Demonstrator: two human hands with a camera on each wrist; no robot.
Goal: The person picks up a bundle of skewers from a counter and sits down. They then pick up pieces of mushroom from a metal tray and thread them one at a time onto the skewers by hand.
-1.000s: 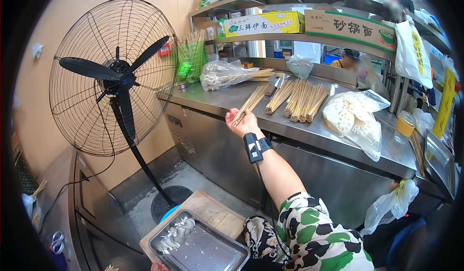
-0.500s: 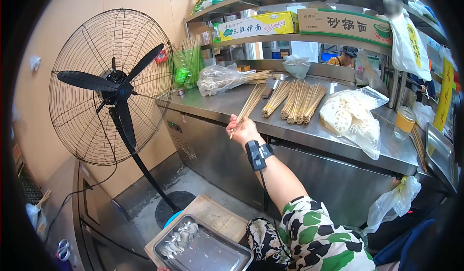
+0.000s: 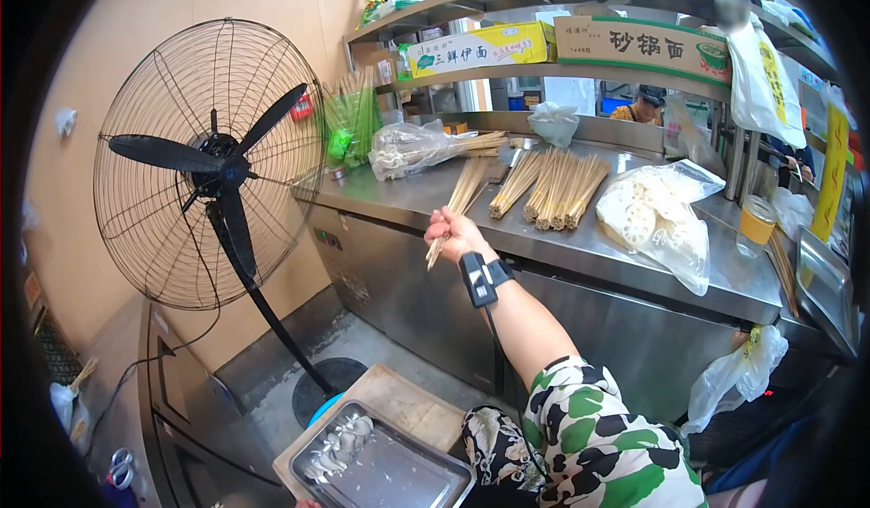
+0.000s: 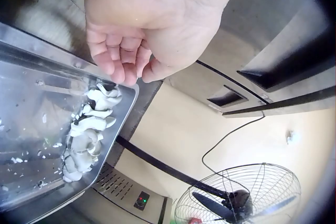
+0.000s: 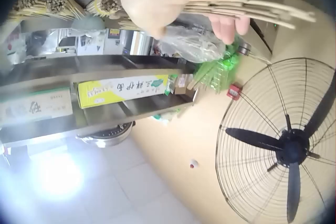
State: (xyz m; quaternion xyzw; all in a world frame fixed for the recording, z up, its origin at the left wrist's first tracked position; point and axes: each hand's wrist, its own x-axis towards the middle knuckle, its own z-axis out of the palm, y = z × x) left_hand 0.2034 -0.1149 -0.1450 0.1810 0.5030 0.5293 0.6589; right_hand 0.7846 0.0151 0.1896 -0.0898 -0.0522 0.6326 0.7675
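Thin sticks (image 3: 468,185) are gripped in the curled fingers of the right hand (image 3: 462,236), at the front edge of the counter (image 3: 385,194). Below the counter, the fingers of the left hand (image 4: 147,24) are loosely curled, nothing held, near a tray (image 4: 31,124) of pale pieces (image 4: 84,148).

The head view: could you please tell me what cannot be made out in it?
Left hand: head view, mostly cut off by the bottom edge.
Number of sticks in the right hand: head view, hidden by grip and overlap.
Inside of the bowl: head view, hidden by plastic.
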